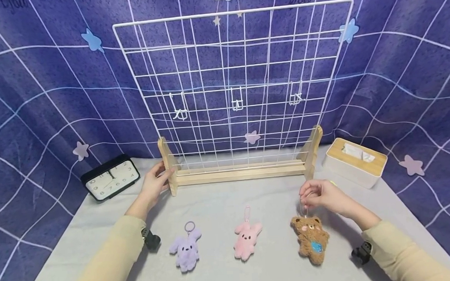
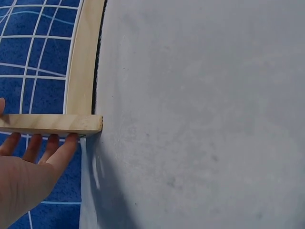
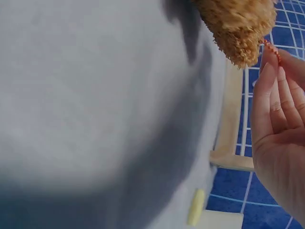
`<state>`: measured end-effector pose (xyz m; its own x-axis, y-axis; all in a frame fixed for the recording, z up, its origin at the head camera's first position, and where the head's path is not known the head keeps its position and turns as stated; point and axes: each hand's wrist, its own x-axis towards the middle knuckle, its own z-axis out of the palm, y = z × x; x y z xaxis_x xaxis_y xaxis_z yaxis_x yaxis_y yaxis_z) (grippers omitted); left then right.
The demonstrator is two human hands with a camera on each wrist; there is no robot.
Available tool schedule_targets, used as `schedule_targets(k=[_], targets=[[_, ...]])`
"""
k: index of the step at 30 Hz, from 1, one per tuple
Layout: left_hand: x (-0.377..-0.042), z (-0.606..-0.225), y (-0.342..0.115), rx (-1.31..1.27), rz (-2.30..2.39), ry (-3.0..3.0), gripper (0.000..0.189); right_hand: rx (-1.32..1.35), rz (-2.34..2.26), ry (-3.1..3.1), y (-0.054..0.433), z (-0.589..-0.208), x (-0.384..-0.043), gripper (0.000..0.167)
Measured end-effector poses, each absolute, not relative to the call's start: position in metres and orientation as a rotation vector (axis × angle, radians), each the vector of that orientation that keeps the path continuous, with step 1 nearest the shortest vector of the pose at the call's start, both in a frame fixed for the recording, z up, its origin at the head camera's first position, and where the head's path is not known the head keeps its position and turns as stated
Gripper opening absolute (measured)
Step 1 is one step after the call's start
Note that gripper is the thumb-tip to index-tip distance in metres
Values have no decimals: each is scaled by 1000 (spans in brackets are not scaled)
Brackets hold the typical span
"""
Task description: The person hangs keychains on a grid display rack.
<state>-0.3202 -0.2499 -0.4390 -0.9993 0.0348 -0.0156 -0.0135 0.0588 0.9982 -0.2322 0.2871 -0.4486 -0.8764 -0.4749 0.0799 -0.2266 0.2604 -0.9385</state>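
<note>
A brown plush bear keychain [image 1: 312, 240] with a blue patch hangs by its chain from my right hand [image 1: 325, 196], whose thumb and fingers pinch that chain [image 3: 272, 49]. Part of the bear's fur [image 3: 238, 28] shows up close in the right wrist view. My left hand [image 1: 155, 185] grips the left wooden end piece [image 1: 168, 165] of a white wire grid rack [image 1: 236, 66], thumb on one side and fingers [image 2: 59, 151] on the other. Between my hands lie a purple plush keychain [image 1: 186, 251] and a pink plush keychain [image 1: 247, 240], both face up.
Three white hooks, at left [image 1: 180, 111], middle [image 1: 237, 101] and right [image 1: 295, 95], hang on the grid. A black-framed clock [image 1: 111, 177] stands at the left. A tissue box [image 1: 355, 162] with a wooden lid sits at the right, beside a small yellow object [image 3: 196, 207].
</note>
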Motion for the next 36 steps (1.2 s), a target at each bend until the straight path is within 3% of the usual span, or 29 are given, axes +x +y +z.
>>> schedule_targets(k=[8, 25, 36], targets=[[-306, -420, -247, 51, 2119, 2227, 66, -765, -1740, 2250, 293, -423, -236, 20], [-308, -423, -247, 49, 2129, 2207, 66, -887, -1732, 2410, 292, -372, -252, 23], [-306, -424, -247, 54, 2133, 2211, 65, -902, -1660, 2586, 288, -349, -271, 6]])
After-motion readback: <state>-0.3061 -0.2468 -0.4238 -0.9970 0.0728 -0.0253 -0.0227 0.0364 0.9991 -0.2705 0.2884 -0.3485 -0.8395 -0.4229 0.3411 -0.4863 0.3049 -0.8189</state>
